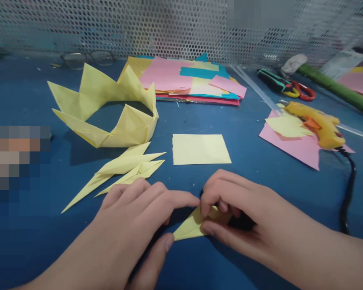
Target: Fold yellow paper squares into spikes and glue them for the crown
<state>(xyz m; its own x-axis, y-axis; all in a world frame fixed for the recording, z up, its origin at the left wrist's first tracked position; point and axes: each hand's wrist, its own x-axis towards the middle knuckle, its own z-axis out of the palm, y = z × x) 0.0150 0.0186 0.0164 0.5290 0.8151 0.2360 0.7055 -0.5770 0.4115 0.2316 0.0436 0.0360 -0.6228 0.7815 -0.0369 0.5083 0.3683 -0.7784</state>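
On my head feed, a small, pale yellow, folded paper piece (190,228) lies on the blue tabletop (181,119) at the near side, between the two hands. The right hand (245,205) has thumb and index finger closed on it, the other fingers curled under, hiding its right end. The left hand (139,205) has thumb and index finger spread apart, the thumb at the piece's pointed left tip and the index fingertip close to the right hand's fingers; I can't tell how hard either presses.

I read the step in hand as folding or creasing this piece. As I judge it, the next move calls for the right pinch to hold the layers aligned while the left thumb steadies the tip, so the crease runs straight.

Farther off lies a flat, pale yellow paper rectangle (201,150). To the left are slender, pointed, folded yellow paper pieces (124,163), with a spiked yellow paper ring (133,125) beyond them.
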